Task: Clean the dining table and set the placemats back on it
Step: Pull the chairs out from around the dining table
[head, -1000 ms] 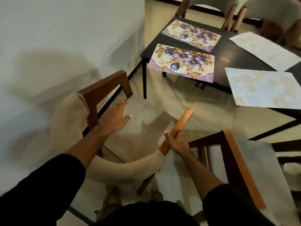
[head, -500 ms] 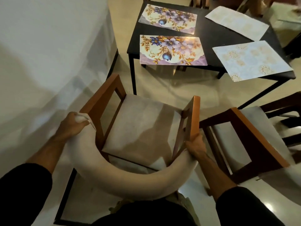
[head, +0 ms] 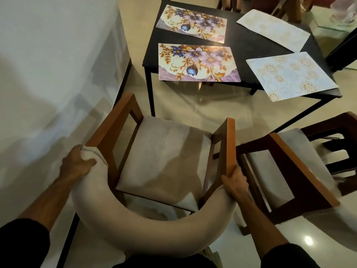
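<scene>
Fingers (head: 90, 163) curled, both hands gripping chair (head: 164, 151) backrest

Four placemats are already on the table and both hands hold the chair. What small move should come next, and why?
Probably push the chair forward toward the black table. The left hand grips the padded backrest, the right hand grips its other end by the wooden armrest, and open floor separates chair and table, where all four placemats lie, including the near floral placemat.
</scene>
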